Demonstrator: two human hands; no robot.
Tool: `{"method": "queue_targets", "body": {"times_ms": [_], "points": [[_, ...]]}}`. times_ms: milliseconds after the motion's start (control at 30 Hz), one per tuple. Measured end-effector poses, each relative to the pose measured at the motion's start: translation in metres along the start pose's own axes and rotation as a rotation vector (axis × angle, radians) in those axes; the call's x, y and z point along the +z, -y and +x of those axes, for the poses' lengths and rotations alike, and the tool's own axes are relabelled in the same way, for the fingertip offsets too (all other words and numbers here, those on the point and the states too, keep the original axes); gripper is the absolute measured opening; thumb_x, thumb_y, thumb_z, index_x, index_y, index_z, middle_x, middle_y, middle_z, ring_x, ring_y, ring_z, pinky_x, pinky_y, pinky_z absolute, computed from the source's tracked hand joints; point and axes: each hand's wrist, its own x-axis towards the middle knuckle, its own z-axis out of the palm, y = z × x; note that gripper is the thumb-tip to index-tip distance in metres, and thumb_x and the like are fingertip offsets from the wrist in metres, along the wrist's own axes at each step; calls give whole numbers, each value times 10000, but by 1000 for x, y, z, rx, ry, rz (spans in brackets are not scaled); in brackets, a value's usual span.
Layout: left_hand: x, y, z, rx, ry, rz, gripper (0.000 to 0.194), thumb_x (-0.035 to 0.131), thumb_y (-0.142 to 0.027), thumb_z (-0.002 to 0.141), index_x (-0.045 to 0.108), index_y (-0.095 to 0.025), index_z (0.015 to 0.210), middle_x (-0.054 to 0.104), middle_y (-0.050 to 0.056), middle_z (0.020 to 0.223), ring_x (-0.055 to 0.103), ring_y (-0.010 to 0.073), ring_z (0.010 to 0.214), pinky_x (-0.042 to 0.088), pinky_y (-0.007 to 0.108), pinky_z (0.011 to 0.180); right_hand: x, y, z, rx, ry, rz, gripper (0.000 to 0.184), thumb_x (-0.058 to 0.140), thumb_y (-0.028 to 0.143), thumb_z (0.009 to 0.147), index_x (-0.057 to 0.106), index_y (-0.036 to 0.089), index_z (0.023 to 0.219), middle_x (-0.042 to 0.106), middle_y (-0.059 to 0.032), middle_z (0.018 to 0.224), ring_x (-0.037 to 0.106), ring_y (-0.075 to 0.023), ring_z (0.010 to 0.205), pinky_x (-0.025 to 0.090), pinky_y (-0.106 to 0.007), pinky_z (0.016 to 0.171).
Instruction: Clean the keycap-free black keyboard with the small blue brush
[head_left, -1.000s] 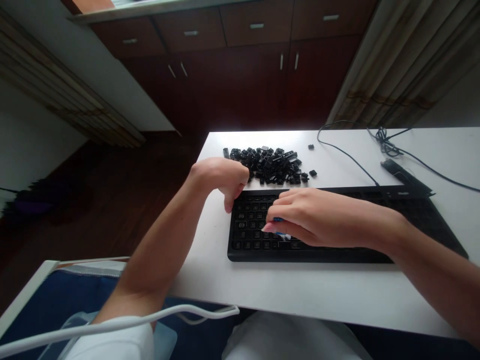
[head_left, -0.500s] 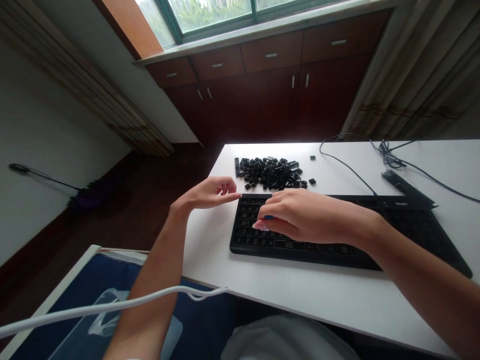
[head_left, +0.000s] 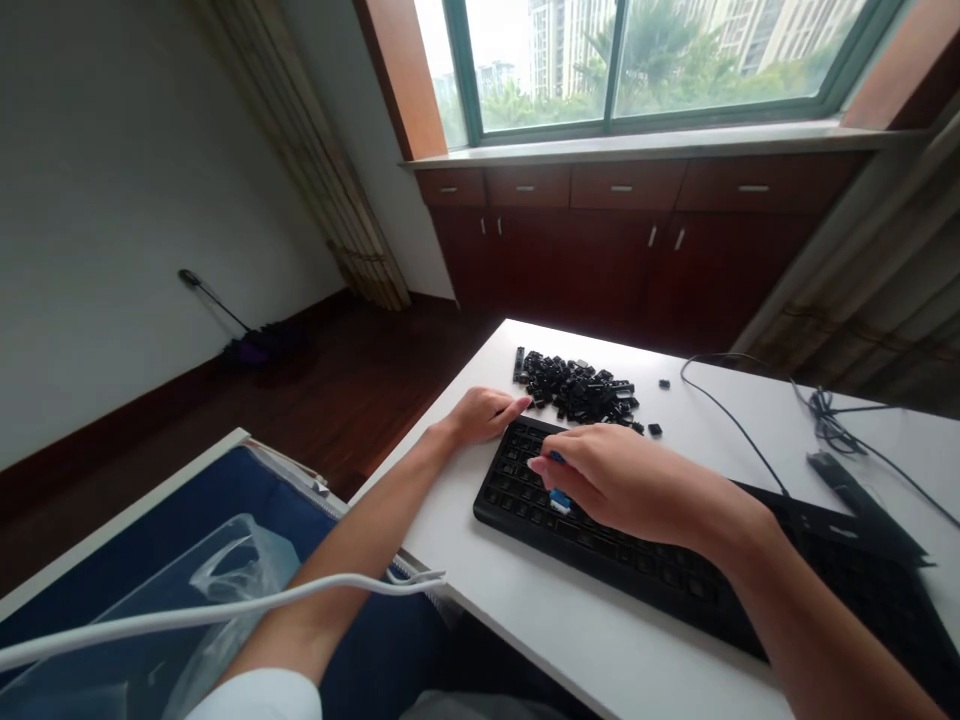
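the keyboard (head_left: 637, 562) lies flat on the table (head_left: 439, 510), set at a slant, its left end near the table's left edge. the right hand (head_left: 611, 478) is over the left part of the key field. thumb and fingers are drawn narrow in a pinch on the blue tool (head_left: 558, 497), whose pale end points down at the keys' seats; whether it touches them cannot be told. the left hand (head_left: 484, 412) is at the far left corner, thumb extended, fingers curled; nothing shows in it, but its underside is hidden, so grip and contact cannot be told.

for good results, the tool is best held near its working end, pressed lightly and worked along one row at a time. bracing the corner with the left hand should limit sliding on the smooth table.

the keyboard is matte black, probably plastic, a grid of square seats inside a raised rim. just beyond it, the caps (head_left: 577, 388) form a loose heap of small black blocks, some glossy; a longer bar stands at its left side. two single pieces lie apart, to the right. farther right, a thin dark cable (head_left: 825, 410) is gathered in a bundle.
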Motion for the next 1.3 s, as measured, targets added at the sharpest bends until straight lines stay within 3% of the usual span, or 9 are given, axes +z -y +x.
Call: {"method": "queue_targets", "body": {"times_ms": [100, 233, 433, 567, 767, 867, 1000, 1200, 1300], "points": [[-1, -1, 1, -6, 5, -7, 556, 332, -406, 994, 380, -153, 501, 447, -12, 489, 403, 83, 478, 278, 265, 554, 0, -6, 4, 41, 36, 14, 396, 339, 414, 995, 582, 190, 777, 660, -40, 769, 589, -146, 691, 351, -264, 601], [-1, -2, 1, -8, -3, -12, 573, 314, -431, 994, 420, -155, 502, 476, -6, 488, 418, 88, 481, 285, 264, 556, -2, -6, 13, -3, -20, 89, 378, 327, 389, 1001, 638, 198, 903, 674, -55, 867, 603, -171, 808, 382, -277, 689], [-1, -3, 0, -17, 9, -32, 586, 326, -454, 984, 465, -152, 501, 527, 3, 503, 444, 88, 487, 285, 261, 556, -16, 7, 17, 107, 79, 16, 457, 260, 433, 998, 580, 184, 787, 642, -54, 739, 546, -148, 620, 330, -280, 563], [-2, -2, 1, -16, 13, -19, 574, 336, -450, 980, 420, -154, 496, 495, -2, 489, 426, 91, 480, 271, 270, 554, -9, 9, 14, 164, 173, -85, 436, 283, 408, 985, 536, 189, 704, 629, -51, 684, 504, -139, 543, 275, -286, 503], [-2, -7, 3, -54, 10, -15, 590, 342, -464, 976, 415, -153, 480, 495, 0, 488, 436, 94, 486, 282, 267, 566, -10, 9, 12, -25, 111, -39, 357, 345, 333, 977, 613, 178, 800, 657, -63, 749, 572, -160, 684, 332, -283, 610], [-3, -8, 4, -58, 13, -34, 586, 348, -453, 975, 422, -150, 479, 480, -1, 479, 424, 90, 481, 277, 267, 566, -17, 7, 9, 16, 84, -19, 428, 286, 370, 997, 607, 184, 784, 652, -56, 742, 562, -154, 666, 332, -278, 598], [-2, -7, 5, -46, 34, -32, 575, 358, -446, 971, 423, -155, 479, 480, -1, 480, 424, 94, 480, 279, 270, 564, -13, 0, 9, 99, 167, -93, 453, 301, 421, 987, 553, 185, 692, 612, -41, 651, 490, -131, 537, 272, -285, 512], [-3, -10, 3, -70, 18, -39, 565, 355, -449, 974, 449, -156, 500, 525, 10, 520, 441, 98, 508, 297, 269, 582, -9, 0, 17, -53, 93, 32, 365, 336, 351, 991, 634, 179, 868, 663, -64, 782, 579, -151, 698, 349, -265, 638], [-4, -12, 2, -90, 12, -51, 571, 353, -461, 971, 461, -157, 499, 536, 17, 530, 439, 99, 509, 302, 272, 580, -9, 1, 17, -22, 48, 17, 423, 297, 377, 999, 608, 169, 801, 653, -68, 761, 555, -142, 647, 342, -268, 616]]}}
